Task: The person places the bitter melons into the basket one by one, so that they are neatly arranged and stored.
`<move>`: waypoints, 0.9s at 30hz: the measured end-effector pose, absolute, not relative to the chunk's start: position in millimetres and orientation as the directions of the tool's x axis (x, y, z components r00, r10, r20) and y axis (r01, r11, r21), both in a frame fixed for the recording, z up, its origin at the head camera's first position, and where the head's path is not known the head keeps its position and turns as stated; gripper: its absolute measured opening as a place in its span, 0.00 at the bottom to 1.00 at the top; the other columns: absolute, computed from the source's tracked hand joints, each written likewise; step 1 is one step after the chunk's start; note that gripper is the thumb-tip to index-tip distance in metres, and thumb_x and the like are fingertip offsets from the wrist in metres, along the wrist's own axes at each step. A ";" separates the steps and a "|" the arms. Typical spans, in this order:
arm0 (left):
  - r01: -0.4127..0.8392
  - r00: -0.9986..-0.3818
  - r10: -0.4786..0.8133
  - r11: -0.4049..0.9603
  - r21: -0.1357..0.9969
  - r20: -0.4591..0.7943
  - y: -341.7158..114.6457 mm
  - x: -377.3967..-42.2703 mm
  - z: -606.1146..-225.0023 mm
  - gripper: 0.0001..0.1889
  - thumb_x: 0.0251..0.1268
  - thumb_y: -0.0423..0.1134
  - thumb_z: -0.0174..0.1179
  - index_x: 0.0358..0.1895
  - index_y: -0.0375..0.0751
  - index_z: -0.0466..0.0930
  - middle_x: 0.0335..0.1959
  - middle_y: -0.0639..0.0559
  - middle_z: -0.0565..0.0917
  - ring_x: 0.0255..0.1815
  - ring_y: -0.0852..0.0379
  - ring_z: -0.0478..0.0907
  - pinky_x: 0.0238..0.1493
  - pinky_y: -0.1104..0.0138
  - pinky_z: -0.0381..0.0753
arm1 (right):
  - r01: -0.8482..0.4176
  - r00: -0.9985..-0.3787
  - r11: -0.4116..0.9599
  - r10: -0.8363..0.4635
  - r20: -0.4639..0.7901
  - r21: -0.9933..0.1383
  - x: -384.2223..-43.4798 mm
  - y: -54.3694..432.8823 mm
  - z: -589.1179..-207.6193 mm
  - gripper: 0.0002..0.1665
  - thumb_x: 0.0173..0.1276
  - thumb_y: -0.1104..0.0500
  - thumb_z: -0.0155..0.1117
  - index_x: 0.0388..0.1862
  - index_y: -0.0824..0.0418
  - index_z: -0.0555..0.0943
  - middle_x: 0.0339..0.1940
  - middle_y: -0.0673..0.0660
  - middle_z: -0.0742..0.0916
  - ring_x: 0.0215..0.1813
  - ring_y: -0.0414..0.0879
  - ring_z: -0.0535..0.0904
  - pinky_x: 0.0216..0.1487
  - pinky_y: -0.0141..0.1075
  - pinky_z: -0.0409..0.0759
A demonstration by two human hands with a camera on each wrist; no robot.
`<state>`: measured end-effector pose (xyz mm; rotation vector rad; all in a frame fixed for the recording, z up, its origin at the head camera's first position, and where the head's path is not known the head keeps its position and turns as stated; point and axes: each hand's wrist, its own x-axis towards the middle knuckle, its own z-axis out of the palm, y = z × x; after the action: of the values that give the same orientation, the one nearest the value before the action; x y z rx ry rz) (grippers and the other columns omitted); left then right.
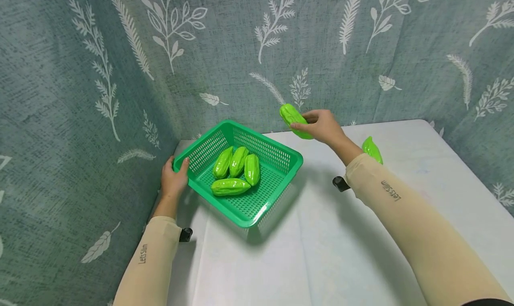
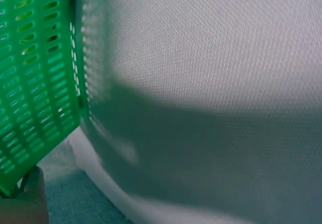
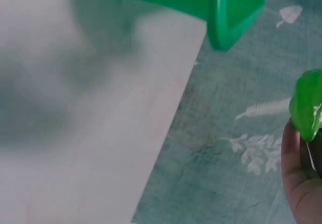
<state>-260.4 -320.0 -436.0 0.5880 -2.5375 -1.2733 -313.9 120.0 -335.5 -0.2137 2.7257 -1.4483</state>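
My right hand pinches a glossy green ridged gourd-like vegetable between thumb and fingers. It is held in the air, right of and above the basket's far right side. In the right wrist view this same vegetable is cut off by the frame edge. At the left corner of the green plastic basket, my left hand grips the rim, thumb on the inner side. Several similar green vegetables lie on the basket floor. The left wrist view shows the perforated basket wall and part of the thumb.
One more green vegetable lies on the white-covered table at the right, partly behind my right forearm. A grey-green leaf-patterned cloth hangs behind the table and along its left side.
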 end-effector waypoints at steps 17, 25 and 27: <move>-0.251 -0.882 -0.470 0.519 0.817 0.027 -312.9 -251.2 -437.3 0.42 0.77 0.61 0.49 0.82 0.39 0.47 0.77 0.32 0.55 0.77 0.35 0.53 0.74 0.45 0.52 | 0.192 -0.981 0.506 0.118 -0.152 -0.841 -303.0 217.5 -358.5 0.57 0.59 0.26 0.67 0.78 0.57 0.67 0.75 0.64 0.70 0.73 0.63 0.64 0.69 0.60 0.65; -0.268 -0.878 -0.478 0.509 0.818 0.009 -313.7 -248.7 -437.7 0.43 0.77 0.61 0.48 0.82 0.39 0.45 0.78 0.33 0.53 0.77 0.35 0.52 0.74 0.45 0.52 | 0.287 -0.955 0.458 0.210 -0.211 -0.842 -298.1 262.7 -372.1 0.60 0.59 0.25 0.66 0.80 0.58 0.63 0.78 0.66 0.64 0.75 0.66 0.61 0.68 0.64 0.63; -0.268 -0.880 -0.475 0.509 0.818 0.007 -314.0 -248.7 -438.0 0.43 0.78 0.61 0.47 0.82 0.39 0.44 0.78 0.32 0.52 0.77 0.35 0.51 0.74 0.44 0.52 | 0.303 -0.949 0.461 0.230 -0.217 -0.834 -297.1 273.1 -375.3 0.61 0.58 0.24 0.65 0.80 0.59 0.62 0.78 0.67 0.63 0.75 0.67 0.61 0.67 0.65 0.63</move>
<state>-248.7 -314.0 -438.0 0.6323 -2.5218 -1.3067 -297.1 273.1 -375.3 0.4795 2.6214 -1.5209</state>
